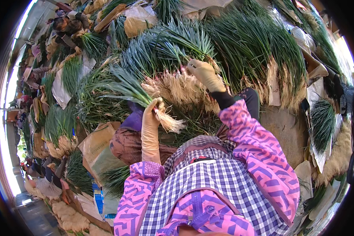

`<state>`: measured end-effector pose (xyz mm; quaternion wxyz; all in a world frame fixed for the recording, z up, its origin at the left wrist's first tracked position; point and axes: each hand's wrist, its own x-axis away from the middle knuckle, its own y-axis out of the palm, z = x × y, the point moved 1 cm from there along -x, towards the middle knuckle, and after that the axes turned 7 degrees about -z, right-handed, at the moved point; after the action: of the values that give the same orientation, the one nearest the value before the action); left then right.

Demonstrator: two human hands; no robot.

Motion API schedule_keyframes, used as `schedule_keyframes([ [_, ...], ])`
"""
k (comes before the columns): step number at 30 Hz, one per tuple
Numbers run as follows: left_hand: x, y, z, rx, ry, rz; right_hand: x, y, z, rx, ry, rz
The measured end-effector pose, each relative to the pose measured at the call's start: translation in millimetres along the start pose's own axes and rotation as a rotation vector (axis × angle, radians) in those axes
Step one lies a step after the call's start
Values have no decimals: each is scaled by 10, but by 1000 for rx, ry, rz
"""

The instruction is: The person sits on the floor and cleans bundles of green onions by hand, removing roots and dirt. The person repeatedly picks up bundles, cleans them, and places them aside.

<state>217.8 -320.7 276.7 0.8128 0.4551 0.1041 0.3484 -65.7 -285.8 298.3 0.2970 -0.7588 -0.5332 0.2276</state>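
Note:
My left hand (152, 113), in a cream glove, grips a bunch of long-leaved green seedlings (133, 92) near its base. Their leaves fan out to the upper left, and the pale fibrous roots (171, 122) hang out to the right of the fist. My right hand (206, 74), gloved alike, has its fingers curled around a thin pinkish seedling stem (181, 66), above a row of loose seedlings (144, 53). That row lies with its leaves away from me and its root mass (177, 88) towards me. My right fingertips are partly hidden.
A larger heap of green seedlings (247, 44) lies at the upper right. Leaf litter (101, 94) is piled to the left, above a brown paper sack (98, 143). Other people work at the left, one person (69, 25) with a bundle. Bare floor (283, 132) shows at the right.

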Motion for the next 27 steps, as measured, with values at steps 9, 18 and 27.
schedule_keyframes([
  [9, -143, -66, -570, -662, -238, 286, 218, 336, 196, 346, -75, -42],
  [18, -285, -322, -500, -551, -118, 376, 505, 658, -165, -72, 2, -495],
  [27, -184, -338, -786, -392, -147, 343, 606, 1019, 607, -301, 303, -433],
])
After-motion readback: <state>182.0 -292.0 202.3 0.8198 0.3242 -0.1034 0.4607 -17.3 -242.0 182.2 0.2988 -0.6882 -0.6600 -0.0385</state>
